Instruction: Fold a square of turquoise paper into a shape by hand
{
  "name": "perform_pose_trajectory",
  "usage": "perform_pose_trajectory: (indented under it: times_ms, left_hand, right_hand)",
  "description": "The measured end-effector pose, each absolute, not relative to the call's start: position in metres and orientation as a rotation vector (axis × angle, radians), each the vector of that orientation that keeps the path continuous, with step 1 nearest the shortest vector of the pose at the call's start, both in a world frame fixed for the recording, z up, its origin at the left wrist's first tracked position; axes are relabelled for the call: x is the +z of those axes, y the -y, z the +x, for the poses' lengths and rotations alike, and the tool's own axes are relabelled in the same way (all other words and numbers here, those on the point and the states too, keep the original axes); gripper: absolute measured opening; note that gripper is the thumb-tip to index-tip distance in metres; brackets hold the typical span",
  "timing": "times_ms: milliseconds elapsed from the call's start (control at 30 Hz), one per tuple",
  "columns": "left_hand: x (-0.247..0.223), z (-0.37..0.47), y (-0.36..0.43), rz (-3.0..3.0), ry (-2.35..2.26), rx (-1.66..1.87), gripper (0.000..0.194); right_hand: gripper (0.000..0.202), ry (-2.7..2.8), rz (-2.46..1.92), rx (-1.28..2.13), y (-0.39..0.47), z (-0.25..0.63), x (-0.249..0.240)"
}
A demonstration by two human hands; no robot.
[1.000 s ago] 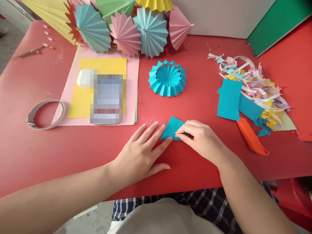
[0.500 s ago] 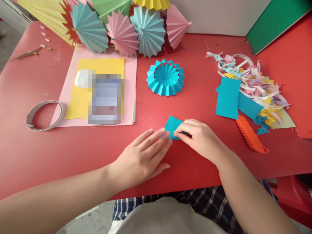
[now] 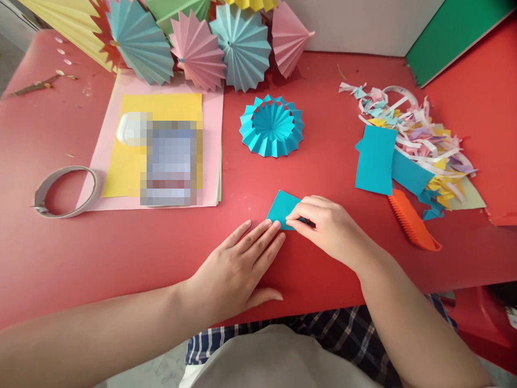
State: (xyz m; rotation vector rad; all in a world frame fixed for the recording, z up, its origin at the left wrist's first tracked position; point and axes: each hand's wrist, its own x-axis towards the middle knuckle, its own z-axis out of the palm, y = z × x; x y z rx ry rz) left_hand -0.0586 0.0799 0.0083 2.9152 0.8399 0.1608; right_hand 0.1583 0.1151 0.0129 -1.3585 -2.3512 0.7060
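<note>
A small piece of blue paper [image 3: 283, 205] lies on the red table in front of me, one corner pointing away. My left hand [image 3: 246, 264] rests flat with fingers spread, its fingertips on the paper's near left edge. At the paper's right side my right hand [image 3: 329, 226] has thumb and index finger pinched together on it; that part of the paper is hidden under the fingers. Beyond both hands sits a pleated blue paper ring [image 3: 252, 141] with a fan-folded centre.
Paper scraps [image 3: 428, 129], blue paper pieces [image 3: 375, 161] and an orange toothed cutter [image 3: 414, 223] lie to the right. On the left are a tape roll [image 3: 95, 188], yellow paper [image 3: 161, 102] and a blurred phone-like object [image 3: 169, 161]. Folded paper umbrellas [image 3: 242, 48] line the back.
My left hand has come down flatter, its fingertips now on the paper's edge and its thumb lower. My right hand keeps its pinch. The whole view has shifted slightly.
</note>
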Motion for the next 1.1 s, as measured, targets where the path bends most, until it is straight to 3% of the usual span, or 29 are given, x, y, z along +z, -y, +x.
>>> perform_pose_trajectory:
  times_ms: [133,367,633,767,933,1100]
  left_hand:
    - [0.012,-0.058,-0.079,2.949,-0.899,0.206,0.071]
    - [0.018,-0.062,-0.084,3.065,-1.048,0.385,0.043]
    - [0.02,-0.066,-0.09,3.048,-0.967,0.572,0.034]
    - [0.014,-0.063,-0.088,3.014,-0.711,0.419,0.043]
    - [0.004,-0.062,-0.084,2.858,-0.769,0.082,0.08]
    - [0.005,-0.061,-0.083,2.873,-0.827,0.059,0.082]
  right_hand:
    - [0.015,2.352,-1.363,0.71,-0.115,0.158,0.014]
    - [0.013,2.338,-1.352,0.731,-0.116,0.159,0.012]
    - [0.013,2.336,-1.355,0.74,-0.116,0.159,0.013]
    - [0.013,2.33,-1.364,0.742,-0.116,0.159,0.014]
    - [0.014,2.331,-1.374,0.732,-0.116,0.158,0.013]
    - [0.015,2.335,-1.375,0.735,-0.116,0.158,0.013]
